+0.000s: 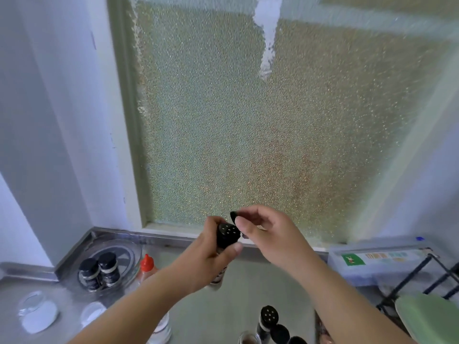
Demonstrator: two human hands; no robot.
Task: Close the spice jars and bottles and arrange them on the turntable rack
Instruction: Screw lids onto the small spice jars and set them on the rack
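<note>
My left hand (pixel 211 252) grips a spice jar (pixel 227 235) by its neck, lifted above the counter; its black shaker top with several holes faces me. My right hand (pixel 263 232) pinches the jar's black flip lid (pixel 234 217), which stands raised just above the shaker top. The clear turntable rack (pixel 129 249) sits in the back left corner with two black-capped jars (pixel 99 270) on it. More jars (pixel 269 321) stand at the bottom edge, one showing an uncovered shaker top.
A red-capped squeeze bottle (pixel 147 265) stands right of the turntable. Clear jars with white contents (pixel 37 311) are at the lower left. A plastic box (pixel 377 261), a black wire rack (pixel 422 281) and a green board (pixel 429 319) are on the right. A frosted window (pixel 273 120) is behind.
</note>
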